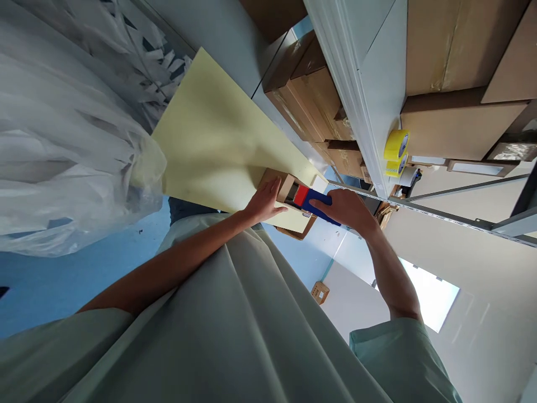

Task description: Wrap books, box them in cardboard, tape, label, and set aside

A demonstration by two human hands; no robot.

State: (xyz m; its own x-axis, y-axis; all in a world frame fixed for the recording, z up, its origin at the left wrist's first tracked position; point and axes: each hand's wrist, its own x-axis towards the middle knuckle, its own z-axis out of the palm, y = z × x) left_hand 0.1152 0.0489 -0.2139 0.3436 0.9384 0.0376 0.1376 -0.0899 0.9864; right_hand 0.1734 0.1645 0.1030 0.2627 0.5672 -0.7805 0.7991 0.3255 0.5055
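Observation:
A small brown cardboard box (272, 174) rests on the pale yellow tabletop (222, 134). My left hand (266, 200) lies against the box's near side, fingers stretched and thumb apart. My right hand (346, 208) is wrapped round the blue handle of what looks like a tape dispenser (319, 206), with a red section towards its head. That head meets the end of the box; a dark part and a toothed edge show there. Whether tape is on the box I cannot tell.
White plastic bags (75, 129) bulge at the left. Cardboard boxes (312, 98) stand beyond the table, and larger cartons (453, 50) sit on a shelf. Yellow tape rolls (396, 145) rest near the white shelf edge (352, 78). A small carton (320, 292) is on the blue floor.

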